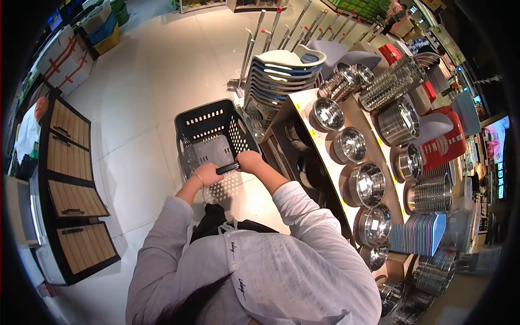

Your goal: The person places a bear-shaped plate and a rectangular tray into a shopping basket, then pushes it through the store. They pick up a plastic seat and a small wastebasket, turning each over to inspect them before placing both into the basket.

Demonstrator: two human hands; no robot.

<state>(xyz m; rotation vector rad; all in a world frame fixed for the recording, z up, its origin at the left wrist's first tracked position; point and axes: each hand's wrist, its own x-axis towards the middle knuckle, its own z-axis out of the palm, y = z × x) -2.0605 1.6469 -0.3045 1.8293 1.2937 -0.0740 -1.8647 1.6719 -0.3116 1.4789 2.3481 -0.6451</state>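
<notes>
Black perforated plastic basket (187, 124) — carried over pale tiled floor (127, 157). Left hand (206, 174), right hand (249, 161): fingers of both clamped on its black handle (227, 168) — metal bowls at right.

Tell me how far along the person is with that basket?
Already done: the left hand and right hand have hold of the handle. In hand: just that black basket's handle. Left: nothing shows inside, so any filling looks not begun; shiny bowls sit on the shelf.
</notes>
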